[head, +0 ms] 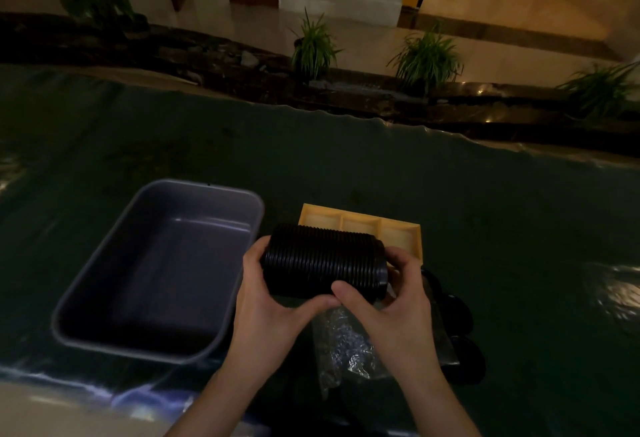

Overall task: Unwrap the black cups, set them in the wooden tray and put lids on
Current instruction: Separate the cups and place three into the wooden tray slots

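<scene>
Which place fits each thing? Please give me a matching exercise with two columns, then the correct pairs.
Things:
1. stack of black cups
2. grey tub
3. wooden tray
4. clear wrapper

Places:
A. on the table, left of the hands
B. behind the stack, its visible compartments empty
C. held sideways in both hands
D. crumpled on the table under the hands

Pairs: 1-C, 2-A, 3-B, 4-D

A big tub (pixel 156 274) sits on the surface (pixel 485 215), off to the left. Just right of it, a bit farther back, lies the tray (pixel 408 229). A stack of cups (pixel 322 263) is held on its side in front of the tray, between the left hand (pixel 266 301) and the right hand (pixel 398 301). Under the hands lies a crinkly wrapper (pixel 346 343). The lids (pixel 457 312) lie just right of the wrapper. Potted plants (pixel 426 56) stand far behind the surface.
</scene>
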Motion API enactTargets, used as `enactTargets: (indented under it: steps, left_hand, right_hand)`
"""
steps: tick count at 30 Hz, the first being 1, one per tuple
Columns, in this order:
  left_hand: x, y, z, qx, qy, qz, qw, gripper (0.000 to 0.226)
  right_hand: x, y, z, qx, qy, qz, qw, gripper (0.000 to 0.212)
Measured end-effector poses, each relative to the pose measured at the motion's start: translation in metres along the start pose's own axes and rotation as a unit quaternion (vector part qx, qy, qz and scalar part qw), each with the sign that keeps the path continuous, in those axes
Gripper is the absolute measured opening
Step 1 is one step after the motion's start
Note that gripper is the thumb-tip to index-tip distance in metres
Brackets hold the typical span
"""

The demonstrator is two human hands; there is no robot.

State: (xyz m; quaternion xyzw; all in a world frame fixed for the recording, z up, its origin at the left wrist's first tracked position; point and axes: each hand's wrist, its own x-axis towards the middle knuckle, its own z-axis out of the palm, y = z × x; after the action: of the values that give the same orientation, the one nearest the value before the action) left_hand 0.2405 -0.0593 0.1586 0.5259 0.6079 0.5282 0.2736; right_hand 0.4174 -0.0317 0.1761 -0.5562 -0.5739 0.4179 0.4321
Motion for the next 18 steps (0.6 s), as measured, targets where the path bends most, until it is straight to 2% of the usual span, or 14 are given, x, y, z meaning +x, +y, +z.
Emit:
enactTargets:
  steps: [8,15,17,18]
  left_hand:
    - [0.003,-0.003,-0.001,-0.016,0.003,-0.009,1.000,0.096]
    - [0.003,-0.003,0.003,-0.009,-0.012,-0.016,1.000,0.099]
    - [0.004,-0.003,0.003,-0.006,-0.012,-0.016,1.000,0.097]
    - [0.005,-0.004,0.003,-0.005,-0.010,-0.017,1.000,0.096]
  right_hand:
    - [0.001,0.004,-0.001,0.045,0.029,0.004,0.999,0.060]
    - [0.000,0.010,0.005,0.144,0.016,0.023,0.989,0.047]
    - [0.001,0.012,0.007,0.146,0.011,0.020,0.989,0.053]
    - [0.002,0.012,0.009,0.134,0.003,0.020,0.991,0.064]
